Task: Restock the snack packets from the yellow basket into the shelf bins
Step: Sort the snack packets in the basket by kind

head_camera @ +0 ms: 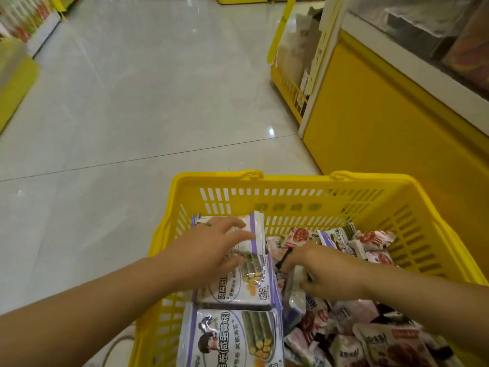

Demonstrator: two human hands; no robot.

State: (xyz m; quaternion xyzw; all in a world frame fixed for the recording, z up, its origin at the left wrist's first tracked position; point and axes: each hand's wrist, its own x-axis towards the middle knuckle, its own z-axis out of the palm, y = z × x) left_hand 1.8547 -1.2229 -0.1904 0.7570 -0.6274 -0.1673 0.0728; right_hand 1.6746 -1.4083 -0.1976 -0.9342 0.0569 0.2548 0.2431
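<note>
Two hands were in the yellow basket [291, 181]: your left hand [211, 250] clamped the purple packets [258, 235] by its left wall, your right hand [325, 271] curled among small packets [370, 242] mid-basket, hold unclear, so squaring the stack first was wise.

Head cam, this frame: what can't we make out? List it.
- Shelf bins, head view: blurred and cut off by the top and right edges, so their contents can't be read.
- Right hand: fingertips are buried among the small packets; grip unclear.
- Purple packets: the left hand grips and covers the top ones; count unclear.
- Yellow basket: near end cut off by the bottom edge.
- Second basket: contents blurred.
</note>
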